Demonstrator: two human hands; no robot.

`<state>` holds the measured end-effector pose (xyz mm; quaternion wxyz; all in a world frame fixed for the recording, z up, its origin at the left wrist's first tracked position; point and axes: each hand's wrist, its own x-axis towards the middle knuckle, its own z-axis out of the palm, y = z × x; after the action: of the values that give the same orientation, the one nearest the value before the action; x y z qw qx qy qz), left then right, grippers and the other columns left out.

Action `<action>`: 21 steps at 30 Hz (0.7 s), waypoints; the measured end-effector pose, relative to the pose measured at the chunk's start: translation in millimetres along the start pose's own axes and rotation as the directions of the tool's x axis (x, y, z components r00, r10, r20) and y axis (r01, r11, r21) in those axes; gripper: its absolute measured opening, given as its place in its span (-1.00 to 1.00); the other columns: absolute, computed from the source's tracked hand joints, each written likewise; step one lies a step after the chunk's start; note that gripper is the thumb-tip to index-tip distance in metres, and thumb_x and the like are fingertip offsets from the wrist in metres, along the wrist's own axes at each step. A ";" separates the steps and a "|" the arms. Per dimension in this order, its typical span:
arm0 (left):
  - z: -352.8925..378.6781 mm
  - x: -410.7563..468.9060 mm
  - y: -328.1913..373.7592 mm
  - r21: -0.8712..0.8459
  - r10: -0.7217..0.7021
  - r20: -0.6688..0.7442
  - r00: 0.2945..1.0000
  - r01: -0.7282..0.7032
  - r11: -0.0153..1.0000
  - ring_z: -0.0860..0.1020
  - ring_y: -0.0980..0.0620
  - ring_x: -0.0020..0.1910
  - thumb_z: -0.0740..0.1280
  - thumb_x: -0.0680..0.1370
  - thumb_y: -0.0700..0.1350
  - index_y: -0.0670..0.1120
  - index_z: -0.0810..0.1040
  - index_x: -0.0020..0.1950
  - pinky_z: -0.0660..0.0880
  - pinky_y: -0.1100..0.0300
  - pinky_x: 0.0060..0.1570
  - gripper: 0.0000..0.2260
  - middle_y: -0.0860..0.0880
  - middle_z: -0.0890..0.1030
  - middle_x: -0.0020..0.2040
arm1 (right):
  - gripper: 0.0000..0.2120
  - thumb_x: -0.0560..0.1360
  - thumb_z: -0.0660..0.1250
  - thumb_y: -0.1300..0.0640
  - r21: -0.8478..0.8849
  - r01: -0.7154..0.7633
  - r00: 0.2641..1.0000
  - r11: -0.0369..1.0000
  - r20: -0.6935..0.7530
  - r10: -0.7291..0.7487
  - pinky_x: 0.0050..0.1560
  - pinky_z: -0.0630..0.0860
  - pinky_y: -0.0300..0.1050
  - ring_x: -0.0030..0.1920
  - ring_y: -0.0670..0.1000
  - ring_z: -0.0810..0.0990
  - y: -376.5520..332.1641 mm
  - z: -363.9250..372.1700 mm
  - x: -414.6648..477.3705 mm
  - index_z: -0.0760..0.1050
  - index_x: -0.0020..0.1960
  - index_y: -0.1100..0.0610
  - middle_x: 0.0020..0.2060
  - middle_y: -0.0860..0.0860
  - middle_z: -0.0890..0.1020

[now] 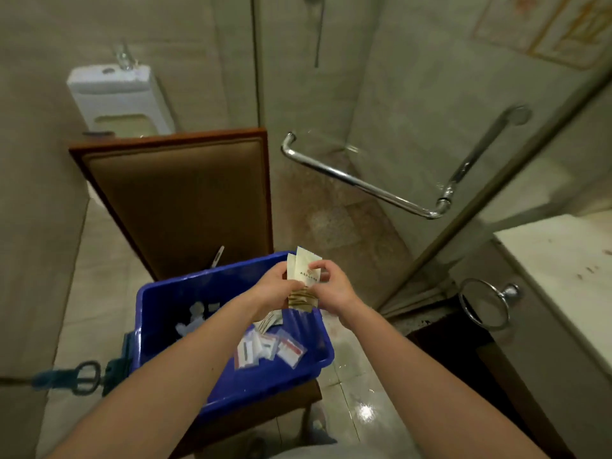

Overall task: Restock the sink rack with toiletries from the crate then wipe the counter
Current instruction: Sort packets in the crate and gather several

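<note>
A blue plastic crate (159, 313) sits on a brown padded chair (178, 200). Inside it lie several small clear and white toiletry packets (265, 351). Above the crate's far right corner, my left hand (275, 286) grips a stack of cream sachets (303, 276) from the left. My right hand (331, 286) pinches the top sachet of that stack between thumb and fingers. The pale stone counter (563, 260) shows at the right edge; the sink rack is out of view.
A glass shower door with a chrome handle (364, 183) stands ahead to the right. A chrome towel ring (486, 303) hangs on the counter's side. A white toilet cistern (116, 94) is behind the chair. A mop or tool handle (79, 376) lies at the lower left. The floor looks wet.
</note>
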<state>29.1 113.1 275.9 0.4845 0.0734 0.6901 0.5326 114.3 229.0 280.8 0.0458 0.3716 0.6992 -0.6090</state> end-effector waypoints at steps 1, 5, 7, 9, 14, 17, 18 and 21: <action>1.5 -1.1 4.3 0.018 0.016 0.019 1.000 -0.016 1.000 0.61 -0.15 0.14 0.34 0.55 -0.31 -0.10 0.36 0.44 0.56 -0.16 0.13 -0.54 -0.18 0.57 0.24 | -0.57 0.48 0.34 0.39 0.030 0.005 0.999 1.000 -0.033 -0.004 -0.03 0.65 0.13 0.02 0.04 0.60 -1.0 -3.6 -5.8 0.42 0.24 0.01 0.06 0.01 0.52; 12.9 -9.2 19.3 0.167 0.086 0.076 0.993 -0.098 0.981 0.61 -0.11 0.14 0.40 0.51 -0.28 -0.07 0.35 0.44 0.55 -0.15 0.15 -0.47 -0.12 0.58 0.21 | -0.55 0.46 0.37 0.38 0.111 0.041 0.988 0.993 -0.154 -0.023 -0.06 0.66 0.02 0.04 0.05 0.61 0.4 -18.4 -31.8 0.40 0.24 0.00 0.07 0.05 0.55; 21.5 -14.5 25.4 0.250 0.121 0.119 0.985 -0.148 0.957 0.61 -0.07 0.13 0.43 0.50 -0.24 -0.03 0.36 0.44 0.56 -0.12 0.14 -0.46 -0.07 0.59 0.21 | -0.54 0.45 0.39 0.35 0.139 0.057 0.981 0.989 -0.189 -0.030 -0.15 0.64 -0.09 0.01 0.01 0.62 2.9 -26.6 -46.5 0.39 0.23 -0.02 0.07 0.05 0.57; 32.9 -20.5 29.5 0.322 0.153 0.183 0.971 -0.206 0.924 0.62 -0.02 0.11 0.44 0.50 -0.20 0.02 0.38 0.41 0.59 -0.09 0.10 -0.48 -0.03 0.61 0.18 | -0.52 0.44 0.42 0.31 0.147 0.084 0.969 0.986 -0.242 -0.047 -0.24 0.62 -0.19 -0.01 -0.03 0.61 6.7 -35.7 -62.8 0.38 0.24 -0.05 0.05 0.02 0.57; 76.3 -31.1 39.6 0.418 0.221 0.354 0.909 -0.365 0.832 0.65 -0.04 -0.01 0.48 0.47 -0.13 0.00 0.42 0.36 0.59 0.14 -0.22 -0.50 0.00 0.64 0.09 | -0.44 0.37 0.52 0.29 0.154 0.166 0.904 0.974 -0.419 -0.088 -0.38 0.50 -0.33 -0.06 -0.06 0.59 24.3 -65.3 -105.8 0.37 0.24 -0.04 -0.01 0.01 0.56; 113.2 -36.3 45.8 0.379 0.208 0.435 0.876 -0.387 0.840 0.64 0.04 0.00 0.51 0.44 -0.22 -0.06 0.33 0.38 0.53 0.25 -0.30 -0.42 -0.03 0.63 0.13 | -0.41 0.33 0.56 0.28 0.173 0.199 0.836 0.965 -0.543 -0.075 -0.22 0.56 -0.26 -0.08 -0.06 0.60 38.3 -87.5 -134.3 0.38 0.22 -0.04 -0.04 0.02 0.57; 127.0 -38.3 47.2 0.366 0.204 0.469 0.859 -0.399 0.841 0.63 0.04 0.02 0.50 0.44 -0.27 -0.08 0.31 0.38 0.55 0.23 -0.28 -0.41 -0.05 0.62 0.14 | -0.41 0.33 0.56 0.29 0.187 0.213 0.813 0.959 -0.579 -0.068 -0.20 0.55 -0.28 -0.11 -0.07 0.59 43.4 -95.8 -144.1 0.39 0.23 -0.03 -0.06 0.02 0.57; 167.4 -43.6 49.7 0.339 0.196 0.563 0.803 -0.440 0.831 0.63 0.06 -0.04 0.42 0.45 -0.40 -0.13 0.27 0.38 0.57 0.24 -0.31 -0.42 -0.08 0.62 0.12 | -0.45 0.36 0.49 0.33 0.215 0.242 0.759 0.946 -0.650 -0.047 -0.08 0.59 -0.18 -0.08 -0.03 0.61 58.1 -122.4 -173.0 0.40 0.23 -0.02 -0.02 0.05 0.59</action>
<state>156.2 218.4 347.9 0.5174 0.4394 0.6200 0.3935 319.8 256.0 353.8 -0.2955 0.5027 0.6043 -0.5430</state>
